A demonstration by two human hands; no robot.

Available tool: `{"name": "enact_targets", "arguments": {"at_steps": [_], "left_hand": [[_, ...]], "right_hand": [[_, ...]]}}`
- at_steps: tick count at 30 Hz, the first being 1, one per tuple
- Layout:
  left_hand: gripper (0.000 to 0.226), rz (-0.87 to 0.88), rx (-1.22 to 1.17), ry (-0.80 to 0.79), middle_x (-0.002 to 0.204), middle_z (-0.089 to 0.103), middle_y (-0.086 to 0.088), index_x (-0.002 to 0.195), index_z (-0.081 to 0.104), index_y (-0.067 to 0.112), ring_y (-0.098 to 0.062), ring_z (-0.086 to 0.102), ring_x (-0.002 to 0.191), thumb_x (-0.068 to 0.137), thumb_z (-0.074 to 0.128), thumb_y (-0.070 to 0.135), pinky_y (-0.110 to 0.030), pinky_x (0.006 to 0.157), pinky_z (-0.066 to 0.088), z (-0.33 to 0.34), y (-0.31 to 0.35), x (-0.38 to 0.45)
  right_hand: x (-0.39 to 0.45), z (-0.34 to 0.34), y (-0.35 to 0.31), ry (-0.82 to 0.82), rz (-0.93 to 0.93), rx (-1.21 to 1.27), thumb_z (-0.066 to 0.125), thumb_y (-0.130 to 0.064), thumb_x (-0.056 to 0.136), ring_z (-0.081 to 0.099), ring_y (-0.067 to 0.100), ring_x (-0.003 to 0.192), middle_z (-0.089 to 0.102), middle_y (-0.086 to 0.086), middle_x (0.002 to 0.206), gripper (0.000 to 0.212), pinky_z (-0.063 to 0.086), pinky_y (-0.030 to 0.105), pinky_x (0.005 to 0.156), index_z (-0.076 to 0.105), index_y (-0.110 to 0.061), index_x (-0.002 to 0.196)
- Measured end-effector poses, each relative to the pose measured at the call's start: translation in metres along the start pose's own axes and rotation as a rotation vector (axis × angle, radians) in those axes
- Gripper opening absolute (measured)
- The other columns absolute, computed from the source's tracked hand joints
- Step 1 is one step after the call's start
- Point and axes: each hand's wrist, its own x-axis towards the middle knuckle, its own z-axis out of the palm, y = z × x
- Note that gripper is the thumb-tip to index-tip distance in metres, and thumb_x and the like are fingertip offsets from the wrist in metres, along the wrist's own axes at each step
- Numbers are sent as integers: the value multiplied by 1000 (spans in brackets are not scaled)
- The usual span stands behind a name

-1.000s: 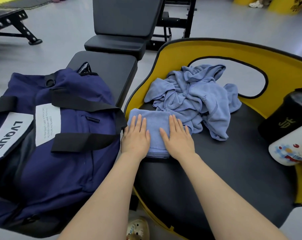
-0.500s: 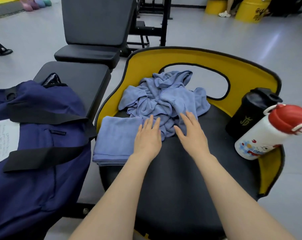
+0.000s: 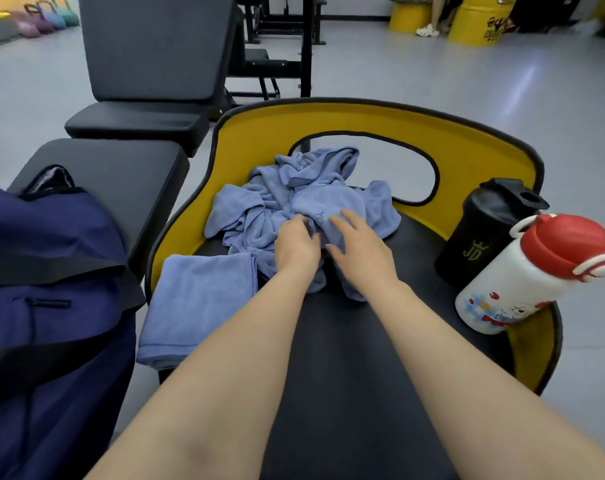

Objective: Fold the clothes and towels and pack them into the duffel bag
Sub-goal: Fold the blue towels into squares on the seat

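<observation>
Head view centres on the crumpled blue pile (image 3: 294, 206), heaped at the back of the black chair seat (image 3: 363, 358) against its yellow backrest (image 3: 363, 116). Left hand (image 3: 295, 245) curls into the pile's near edge, seemingly gathering a piece to pull free; whether it truly grips cloth I cannot tell. Right hand (image 3: 363, 249) lies released on the fabric, fingers spread, likely steadying it. Folded towel (image 3: 200, 303) sits at the seat's left edge, beside the navy duffel bag (image 3: 44, 306), handy for packing. Two bottles (image 3: 522, 258) stand well right, out of the way.
</observation>
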Motion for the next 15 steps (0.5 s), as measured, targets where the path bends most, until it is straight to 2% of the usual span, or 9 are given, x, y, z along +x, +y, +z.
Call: {"name": "enact_targets", "arguments": {"at_steps": [4,8,10,13,15], "left_hand": [[21,-42,-96,45,103,64,-7,111,61,9,-21,59,90,92,52,10,-27,72,43,-7,-3,-2],[20,-9,-246,24,93,55,1,110,60,8,-12,49,84,92,53,11,-15,65,33,-30,5,-8],[12,1,-325,6,95,58,-2,102,59,12,-16,54,88,91,54,12,-21,71,40,-44,14,-9],[3,-12,-461,5,99,65,-10,92,57,15,-25,62,96,90,57,13,-39,86,52,-66,33,-11],[2,5,-513,2,93,63,-10,93,57,11,-24,61,90,91,56,12,-32,77,52,-83,50,-13]], "right_hand": [[-1,1,4,14,18,12,47,-23,99,46,21,123,32,-6,151,46,44,33,78,36,-21,144],[-2,-6,-1,16,-2,80,52,-28,97,40,19,130,36,-6,149,51,44,34,87,36,-20,145],[0,-15,-9,21,-38,126,57,-29,95,39,17,132,39,-6,147,52,43,33,92,39,-21,143],[4,-31,-26,52,-69,220,60,-28,93,49,17,121,54,-4,133,39,48,35,87,53,-23,131],[6,-45,-39,93,-55,343,60,-25,92,56,18,112,63,-2,118,24,50,39,86,60,-23,116]]}}
